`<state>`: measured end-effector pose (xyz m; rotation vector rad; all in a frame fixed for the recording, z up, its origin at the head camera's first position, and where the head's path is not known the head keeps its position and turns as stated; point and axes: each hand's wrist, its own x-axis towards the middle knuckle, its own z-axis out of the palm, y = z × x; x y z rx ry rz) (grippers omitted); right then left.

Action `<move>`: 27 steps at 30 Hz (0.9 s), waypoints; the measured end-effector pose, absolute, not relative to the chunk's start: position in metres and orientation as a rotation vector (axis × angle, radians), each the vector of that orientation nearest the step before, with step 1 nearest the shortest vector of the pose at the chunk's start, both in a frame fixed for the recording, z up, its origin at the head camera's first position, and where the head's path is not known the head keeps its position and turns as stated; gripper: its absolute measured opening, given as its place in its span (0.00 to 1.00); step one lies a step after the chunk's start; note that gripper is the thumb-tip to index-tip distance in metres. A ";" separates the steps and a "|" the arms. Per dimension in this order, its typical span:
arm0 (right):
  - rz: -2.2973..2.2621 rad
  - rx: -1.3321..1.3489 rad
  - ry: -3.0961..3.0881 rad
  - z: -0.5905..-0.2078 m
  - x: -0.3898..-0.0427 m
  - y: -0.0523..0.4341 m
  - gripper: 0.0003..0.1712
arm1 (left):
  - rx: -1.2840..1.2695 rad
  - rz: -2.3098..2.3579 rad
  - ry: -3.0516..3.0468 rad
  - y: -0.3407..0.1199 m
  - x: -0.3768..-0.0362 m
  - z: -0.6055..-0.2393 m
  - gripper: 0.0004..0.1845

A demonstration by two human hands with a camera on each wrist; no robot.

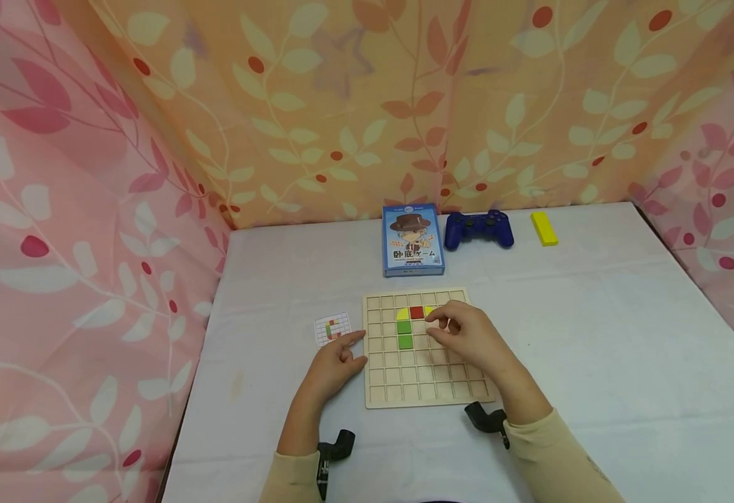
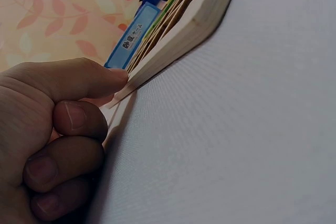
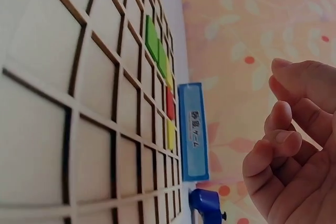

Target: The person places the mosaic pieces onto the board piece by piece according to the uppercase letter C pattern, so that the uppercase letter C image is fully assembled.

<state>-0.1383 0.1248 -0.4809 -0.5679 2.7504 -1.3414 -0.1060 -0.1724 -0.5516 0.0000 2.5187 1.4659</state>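
Green, red, yellow tiles (image 1: 405, 327) on pale wooden grid board (image 1: 426, 391)

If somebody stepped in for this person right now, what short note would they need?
Left hand: index finger straight, touching the left edge of the wooden grid board; holds nothing.
Right hand: over the board's upper middle, fingers loosely curled, apparently holding nothing.
Done: two green tiles, a red tile and two yellow tiles sit in the board.
Left: most squares unfilled. The pattern card lies left of the board. The yellow block lies at the far edge.
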 end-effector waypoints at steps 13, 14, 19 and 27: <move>-1.397 -0.415 2.804 -0.476 -0.135 0.166 0.09 | -0.010 1.480 2.506 -0.172 -0.106 -0.552 0.27; -1.393 -0.397 2.809 -0.477 -0.134 0.170 0.09 | -0.009 1.476 2.509 -0.172 -0.106 -0.552 0.27; -1.347 -0.285 2.831 -0.480 -0.133 0.188 0.11 | -0.015 1.462 2.520 -0.172 -0.107 -0.552 0.27; -1.233 -0.161 2.778 -0.489 -0.127 0.213 0.15 | -0.004 1.475 2.513 -0.172 -0.106 -0.552 0.27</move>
